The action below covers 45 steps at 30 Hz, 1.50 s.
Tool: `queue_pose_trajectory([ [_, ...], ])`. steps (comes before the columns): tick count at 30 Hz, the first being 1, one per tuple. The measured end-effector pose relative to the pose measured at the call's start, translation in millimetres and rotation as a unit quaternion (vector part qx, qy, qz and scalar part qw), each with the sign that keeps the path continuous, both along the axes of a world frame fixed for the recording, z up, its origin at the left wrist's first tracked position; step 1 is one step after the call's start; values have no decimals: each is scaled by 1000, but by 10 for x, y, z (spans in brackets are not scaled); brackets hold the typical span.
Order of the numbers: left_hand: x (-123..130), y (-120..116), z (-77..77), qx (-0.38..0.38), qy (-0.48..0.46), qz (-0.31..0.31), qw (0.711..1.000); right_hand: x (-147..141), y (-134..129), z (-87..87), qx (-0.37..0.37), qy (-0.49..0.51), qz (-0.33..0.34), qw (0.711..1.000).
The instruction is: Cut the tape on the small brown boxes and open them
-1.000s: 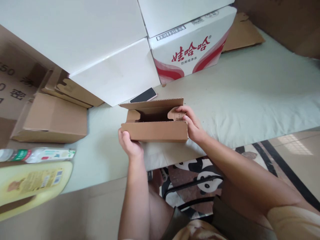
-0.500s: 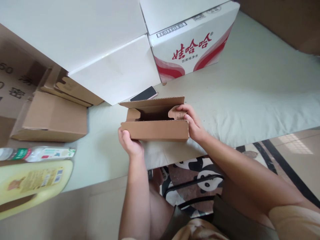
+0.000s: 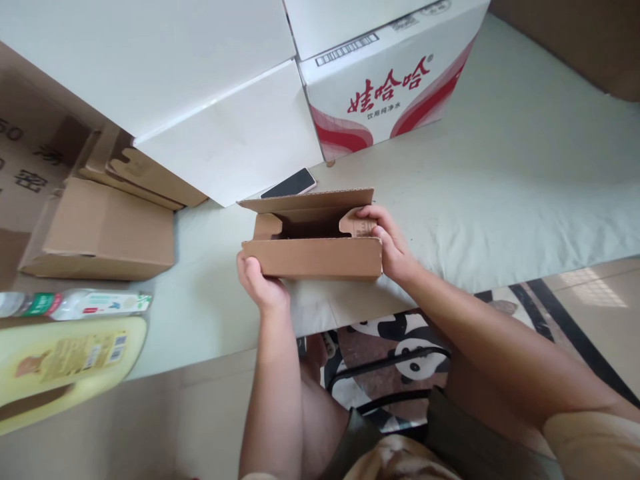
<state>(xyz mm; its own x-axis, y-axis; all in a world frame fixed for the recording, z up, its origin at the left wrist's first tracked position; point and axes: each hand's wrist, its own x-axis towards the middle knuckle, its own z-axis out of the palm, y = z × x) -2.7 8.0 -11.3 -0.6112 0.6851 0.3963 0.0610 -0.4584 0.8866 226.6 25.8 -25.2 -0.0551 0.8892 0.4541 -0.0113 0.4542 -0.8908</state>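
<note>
Gripped at opposite ends by left hand (image 3: 263, 283) and right hand (image 3: 393, 250), near the front edge of a cloth-covered desk (image 3: 510, 173): 1 open cardboard box (image 3: 317, 259), with 1 phone (image 3: 291, 183) just behind.

Pale green cloth (image 3: 500, 167); on it, phone (image 3: 293, 184), red-printed carton (image 3: 385, 100), white box (image 3: 240, 137), brown boxes (image 3: 117, 223), clear bottle (image 3: 100, 303), yellow bottle (image 3: 75, 353)

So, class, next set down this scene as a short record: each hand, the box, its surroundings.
left hand: on the left end of the open cardboard box
right hand: on its right end
box state: rear flap raised; inside too dark to tell
behind: phone, white carton with red lettering
far left: brown box, clear bottle, yellow container
surface: pale green cloth
</note>
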Motion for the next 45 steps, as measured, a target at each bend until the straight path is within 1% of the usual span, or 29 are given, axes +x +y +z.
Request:
queue_pose_trajectory([
  [3, 4, -3, 1, -6, 0, -1, 1000, -1, -1, 2, 4, 2, -1, 1000],
  [7, 10, -1, 6, -23, 20, 16, 999, 1, -5, -12, -4, -1, -4, 1000],
  [12, 27, 5, 13, -13, 3, 6, 1000, 13, -6, -35, 2, 2, 0, 1000],
  [16, 32, 7, 4, -21, 17, 21, 999, 18, -2, -35, -7, -2, -2, 1000],
  [19, 28, 4, -2, -30, 21, 22, 999, 16, -5, -29, -10, 2, -1, 1000],
  [27, 24, 0, 3, -30, 11, 23, 999, 17, -14, -39, 5, 14, 6, 1000],
  [33, 25, 4, 7, -21, 3, 30, 999, 6, -12, -42, -1, 3, -2, 1000],
  [39, 26, 12, 1, -15, 4, 30, 999, 9, -8, -48, 2, 4, 5, 1000],
  [45, 16, 14, -14, -23, 9, 27, 999, 11, -12, -41, -6, 2, 3, 1000],
])
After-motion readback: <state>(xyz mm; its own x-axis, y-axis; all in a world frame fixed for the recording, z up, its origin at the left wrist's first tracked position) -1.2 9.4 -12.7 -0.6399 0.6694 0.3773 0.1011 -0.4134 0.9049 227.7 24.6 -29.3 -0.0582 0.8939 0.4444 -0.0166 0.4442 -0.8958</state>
